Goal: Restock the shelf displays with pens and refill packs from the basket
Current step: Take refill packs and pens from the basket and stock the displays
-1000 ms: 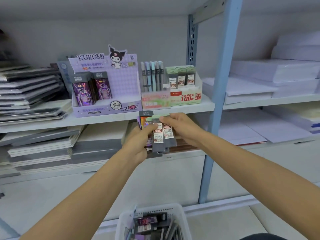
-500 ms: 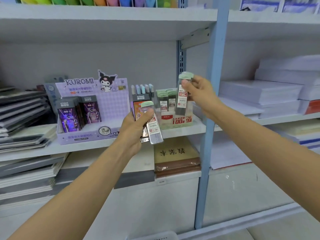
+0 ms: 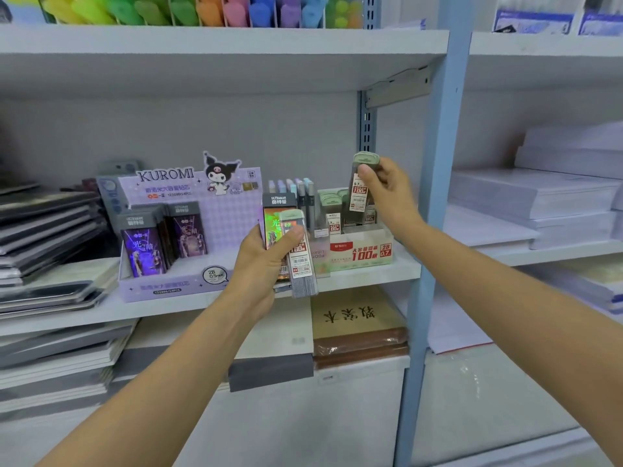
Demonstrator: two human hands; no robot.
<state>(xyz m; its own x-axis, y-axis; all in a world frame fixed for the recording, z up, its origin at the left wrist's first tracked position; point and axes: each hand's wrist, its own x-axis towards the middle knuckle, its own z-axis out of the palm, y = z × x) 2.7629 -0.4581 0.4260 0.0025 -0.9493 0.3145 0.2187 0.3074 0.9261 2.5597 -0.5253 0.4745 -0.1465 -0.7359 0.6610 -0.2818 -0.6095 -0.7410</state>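
My right hand [image 3: 387, 193] pinches a green-capped refill pack [image 3: 360, 187] upright, just above the green-and-white display box [image 3: 362, 252] that holds several like packs. My left hand [image 3: 266, 261] grips a small bundle in front of the shelf edge: another green-capped refill pack [image 3: 300, 257] and a dark Ultraman pack [image 3: 274, 217] behind it. Left of them stands the purple Kuromi display [image 3: 175, 230] with dark refill packs [image 3: 145, 244] in it. The basket is out of view.
A small box of pastel pens [image 3: 296, 193] sits between the two displays. Stacks of notebooks [image 3: 43, 237] fill the left; paper reams [image 3: 539, 197] lie right of the blue upright [image 3: 435, 197]. A brown notebook [image 3: 357, 325] lies on the shelf below.
Both hands rose from below the shelf edge. The right hand took one green-capped pack from the bundle and carried it up over the green-and-white box. The view tilted up; the basket left the frame.
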